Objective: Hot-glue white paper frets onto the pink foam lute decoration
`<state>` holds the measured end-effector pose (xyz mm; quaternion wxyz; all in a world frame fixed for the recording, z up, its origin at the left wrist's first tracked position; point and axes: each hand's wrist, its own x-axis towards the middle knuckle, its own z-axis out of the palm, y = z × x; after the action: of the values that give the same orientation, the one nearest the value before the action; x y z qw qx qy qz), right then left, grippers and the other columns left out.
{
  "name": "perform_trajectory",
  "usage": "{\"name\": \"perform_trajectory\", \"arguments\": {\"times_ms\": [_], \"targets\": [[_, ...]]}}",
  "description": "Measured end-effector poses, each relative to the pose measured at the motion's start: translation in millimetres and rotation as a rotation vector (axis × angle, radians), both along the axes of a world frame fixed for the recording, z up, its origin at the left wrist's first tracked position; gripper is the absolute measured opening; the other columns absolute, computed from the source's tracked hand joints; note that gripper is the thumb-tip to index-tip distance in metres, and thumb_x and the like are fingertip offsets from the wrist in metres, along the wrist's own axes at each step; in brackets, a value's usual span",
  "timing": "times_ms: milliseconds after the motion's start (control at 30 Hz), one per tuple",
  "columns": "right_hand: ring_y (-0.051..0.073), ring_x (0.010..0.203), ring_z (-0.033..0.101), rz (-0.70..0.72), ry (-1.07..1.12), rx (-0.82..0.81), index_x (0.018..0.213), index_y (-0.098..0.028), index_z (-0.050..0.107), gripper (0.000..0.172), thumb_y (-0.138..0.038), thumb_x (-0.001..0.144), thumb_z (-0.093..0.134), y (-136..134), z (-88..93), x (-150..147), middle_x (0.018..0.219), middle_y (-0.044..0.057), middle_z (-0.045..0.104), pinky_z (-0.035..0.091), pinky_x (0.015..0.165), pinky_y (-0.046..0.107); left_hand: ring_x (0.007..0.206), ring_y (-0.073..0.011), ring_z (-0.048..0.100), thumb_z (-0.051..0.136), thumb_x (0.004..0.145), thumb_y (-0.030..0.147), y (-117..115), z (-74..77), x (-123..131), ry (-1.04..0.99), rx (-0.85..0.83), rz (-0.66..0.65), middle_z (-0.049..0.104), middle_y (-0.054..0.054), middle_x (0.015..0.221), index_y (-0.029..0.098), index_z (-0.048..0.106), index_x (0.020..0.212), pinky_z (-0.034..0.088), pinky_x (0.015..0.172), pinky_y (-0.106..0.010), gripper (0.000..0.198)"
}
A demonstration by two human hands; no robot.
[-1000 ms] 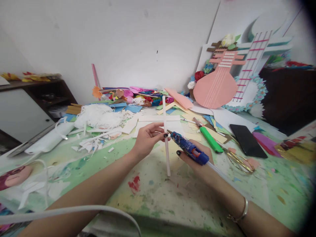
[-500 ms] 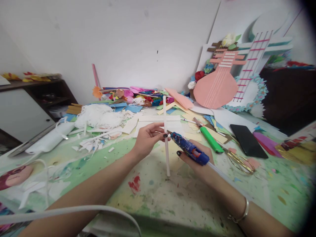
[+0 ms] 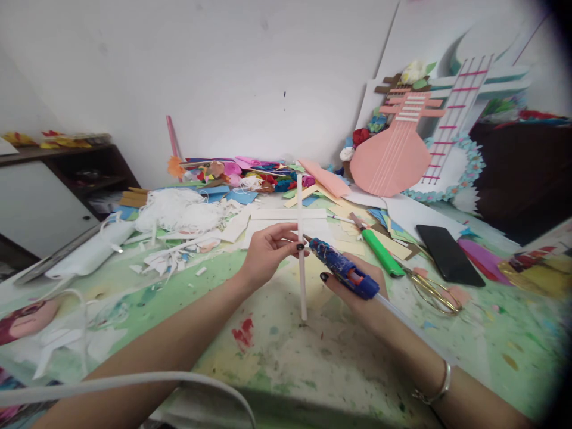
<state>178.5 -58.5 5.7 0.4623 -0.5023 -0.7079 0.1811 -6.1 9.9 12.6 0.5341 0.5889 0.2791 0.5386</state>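
Observation:
Pinched near its middle, a thin white paper stick (image 3: 303, 292) stands nearly upright in my left hand (image 3: 268, 253), over the table. My right hand (image 3: 364, 298) is wrapped round a blue hot glue gun (image 3: 342, 265), its nozzle pointing left at the stick close to my left fingertips. I cannot tell whether the nozzle touches the stick. A clear glue stick (image 3: 404, 322) sticks out of the gun's back end over my right wrist. The fingers under the gun are mostly hidden.
Right of my hands lie a green-handled cutter (image 3: 382, 253), gold scissors (image 3: 435, 295) and a black phone (image 3: 449, 253). White string (image 3: 179, 210) and paper scraps (image 3: 167, 259) cover the left. Paper instruments (image 3: 393, 156) lean at the back right. A white cable (image 3: 179, 376) crosses the front left.
The white paper stick has shifted very slightly to the right at its top. Both hands keep almost the same place and grip.

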Motion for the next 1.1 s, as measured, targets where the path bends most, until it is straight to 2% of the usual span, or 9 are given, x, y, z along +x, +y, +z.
{"name": "perform_trajectory", "arguments": {"times_ms": [600, 1100], "targets": [[0.012, 0.057, 0.043, -0.007, 0.001, -0.01, 0.07, -0.02, 0.051, 0.013, -0.028, 0.075, 0.06, -0.5, -0.8, 0.1, 0.063, -0.002, 0.05, 0.035, 0.055, 0.026, 0.066, -0.0227, 0.07, 0.077, 0.067, 0.028, 0.9, -3.6, -0.8, -0.006, 0.008, -0.048, 0.07, -0.006, 0.077, 0.013, 0.066, 0.101, 0.057, 0.066, -0.035, 0.039], [0.013, 0.057, 0.043, -0.013, -0.004, -0.024, 0.072, -0.019, 0.054, 0.012, -0.03, 0.075, 0.059, -1.4, -0.1, 0.2, 0.062, -0.003, 0.049, 0.034, 0.054, 0.025, 0.064, -0.0214, 0.07, 0.078, 0.066, 0.026, 1.7, -4.6, -0.2, -0.036, 0.009, -0.026, 0.071, -0.005, 0.075, 0.012, 0.066, 0.099, 0.058, 0.063, -0.033, 0.038]]}}
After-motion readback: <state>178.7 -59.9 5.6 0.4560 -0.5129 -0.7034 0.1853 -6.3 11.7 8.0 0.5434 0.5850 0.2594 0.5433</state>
